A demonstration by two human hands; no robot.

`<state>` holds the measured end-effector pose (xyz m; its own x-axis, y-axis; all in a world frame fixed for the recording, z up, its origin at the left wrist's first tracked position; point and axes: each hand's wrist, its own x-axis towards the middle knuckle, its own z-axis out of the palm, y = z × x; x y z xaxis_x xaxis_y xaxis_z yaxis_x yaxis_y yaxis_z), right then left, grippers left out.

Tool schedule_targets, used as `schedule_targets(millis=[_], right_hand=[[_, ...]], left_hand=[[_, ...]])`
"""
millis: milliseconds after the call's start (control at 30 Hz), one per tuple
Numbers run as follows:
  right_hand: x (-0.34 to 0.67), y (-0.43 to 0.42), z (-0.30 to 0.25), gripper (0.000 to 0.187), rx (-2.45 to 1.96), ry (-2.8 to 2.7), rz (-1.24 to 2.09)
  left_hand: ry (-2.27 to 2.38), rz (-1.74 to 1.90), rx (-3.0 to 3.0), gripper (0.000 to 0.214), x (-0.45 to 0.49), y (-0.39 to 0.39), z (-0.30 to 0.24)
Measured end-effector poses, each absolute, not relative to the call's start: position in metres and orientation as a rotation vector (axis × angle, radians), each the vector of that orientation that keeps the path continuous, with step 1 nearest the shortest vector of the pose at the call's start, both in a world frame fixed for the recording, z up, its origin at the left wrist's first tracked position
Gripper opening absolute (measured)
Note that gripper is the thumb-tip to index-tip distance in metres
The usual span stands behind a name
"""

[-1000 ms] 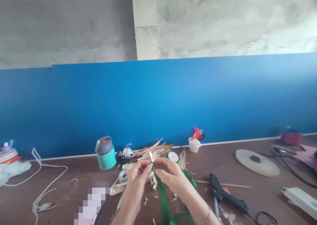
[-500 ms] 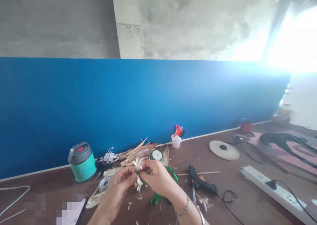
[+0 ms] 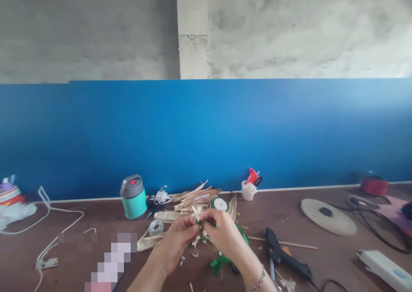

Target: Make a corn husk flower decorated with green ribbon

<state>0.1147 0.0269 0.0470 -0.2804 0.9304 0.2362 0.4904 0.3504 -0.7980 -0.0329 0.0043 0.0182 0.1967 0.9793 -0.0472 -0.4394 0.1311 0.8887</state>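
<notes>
A small white handmade flower [image 3: 197, 212] with pointed petals stands upright between my fingertips. My left hand [image 3: 179, 239] pinches it near its green base from the left. From the right, my right hand [image 3: 223, 231] closes thumb and fingers on the same spot, so the base is mostly hidden. More white petals [image 3: 205, 235] with bits of green show just below the hands. Green ribbon [image 3: 219, 264] lies beside my right wrist, partly covered by it. Behind the hands are a ribbon spool [image 3: 220, 204] and dried corn husks [image 3: 189, 201].
A black glue gun [image 3: 286, 255] lies across a thin stick on the right, near a round pale lid [image 3: 337, 219] and a power strip [image 3: 386, 268]. At left stand a teal flask [image 3: 134, 204] and a tape roll [image 3: 156, 227]. A white cup [image 3: 249, 191] holds red-handled scissors.
The view has turned left, so everything sits further right in it and more of the table's left side shows. Both hands keep pinching the flower, with little change in grip.
</notes>
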Motion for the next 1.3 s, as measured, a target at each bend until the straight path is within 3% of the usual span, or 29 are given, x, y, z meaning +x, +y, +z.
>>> schedule_targets(millis=[367, 567, 733, 900, 1300], right_hand=[[0.109, 0.026, 0.04, 0.021, -1.359, -1.937, 0.795], [0.122, 0.025, 0.048, 0.035, -0.946, -1.949, 1.097], [0.114, 0.021, 0.05, 0.013, -1.039, -1.891, 1.063], [0.105, 0.02, 0.048, 0.016, -0.996, -1.796, 1.019], [0.113, 0.02, 0.048, 0.011, -0.893, -1.585, 1.308]], left_hand=[[0.68, 1.261, 0.758, 0.025, -0.028, -0.008, -0.005], [0.712, 1.31, 0.698, 0.025, -0.03, -0.009, -0.001], [0.746, 1.409, 0.728, 0.024, -0.025, -0.006, 0.011], [0.821, 1.451, 0.751, 0.027, -0.017, -0.007, 0.021], [0.832, 1.506, 0.754, 0.03, -0.015, -0.014, 0.035]])
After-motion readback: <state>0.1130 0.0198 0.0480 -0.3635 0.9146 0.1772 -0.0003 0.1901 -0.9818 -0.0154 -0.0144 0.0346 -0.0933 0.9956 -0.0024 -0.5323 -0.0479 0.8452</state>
